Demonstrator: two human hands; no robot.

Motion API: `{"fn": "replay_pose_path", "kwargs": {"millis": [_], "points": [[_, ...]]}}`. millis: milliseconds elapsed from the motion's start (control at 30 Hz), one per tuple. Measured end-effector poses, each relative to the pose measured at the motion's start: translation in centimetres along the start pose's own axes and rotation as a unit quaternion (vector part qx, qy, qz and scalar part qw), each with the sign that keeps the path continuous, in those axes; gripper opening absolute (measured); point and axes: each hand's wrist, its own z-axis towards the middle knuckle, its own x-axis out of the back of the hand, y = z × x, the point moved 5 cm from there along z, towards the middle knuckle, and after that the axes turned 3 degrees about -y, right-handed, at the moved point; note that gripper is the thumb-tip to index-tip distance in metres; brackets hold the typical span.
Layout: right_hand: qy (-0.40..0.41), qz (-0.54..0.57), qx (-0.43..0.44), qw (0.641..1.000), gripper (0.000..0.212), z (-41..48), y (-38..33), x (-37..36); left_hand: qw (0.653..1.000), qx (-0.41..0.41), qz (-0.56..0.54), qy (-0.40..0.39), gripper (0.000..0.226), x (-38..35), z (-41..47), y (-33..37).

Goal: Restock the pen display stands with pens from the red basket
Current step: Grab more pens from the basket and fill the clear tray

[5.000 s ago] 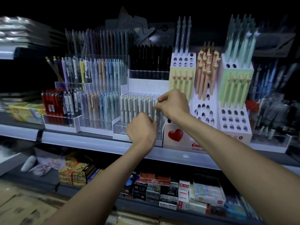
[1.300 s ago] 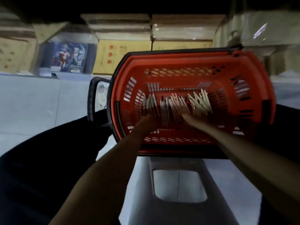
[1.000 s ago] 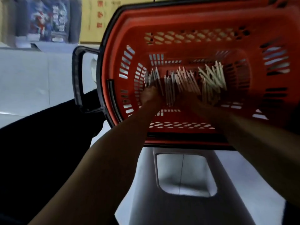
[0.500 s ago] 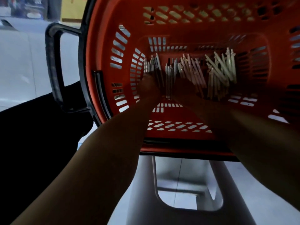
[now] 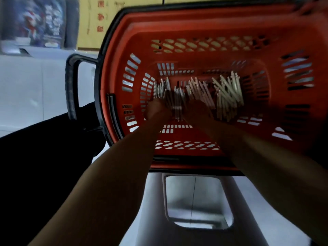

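Dead center, the red basket (image 5: pixel 204 31) is filling most of the view, and it's sitting on top of a grey stool (image 5: pixel 154 201) with a cutout in it. Over on the left side, the basket's black handle (image 5: pixel 71 89) is sticking out sideways. Down on the basket's bottom, a bunch of pale pens (image 5: pixel 227 93) are lying in loose clumps, mostly pointing away from the person. Both bare arms are reaching in: the left hand (image 5: pixel 158 110) is down at the left clump and the right hand (image 5: pixel 197 110) is sitting at the middle one. It's all dark and blurry there, so I can't tell how the fingers are lying or whether either hand is actually holding any pens.
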Motion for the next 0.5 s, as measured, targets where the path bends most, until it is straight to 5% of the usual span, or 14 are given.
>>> {"fn": "replay_pose_path", "kwargs": {"millis": [133,233,333,500], "points": [[0.024,0.077,0.050,0.995,0.023,-3.5,0.9,3.1,0.998,0.008,-0.048,-0.030,0.033,1.3,-1.7,0.4],[0.087,0.142,-0.018,0.986,0.060,-4.5,2.4,4.5,1.000,0.000,-0.009,-0.020,0.030,3.2,-4.3,1.4],[0.099,0.161,-0.039,0.981,0.034,-10.0,1.9,8.8,0.999,-0.038,-0.017,-0.029,0.029,5.3,-8.2,3.3],[0.166,0.300,0.056,0.938,0.029,-20.0,1.8,13.5,0.987,-0.123,-0.104,0.006,0.006,9.5,-15.6,6.3]]}}
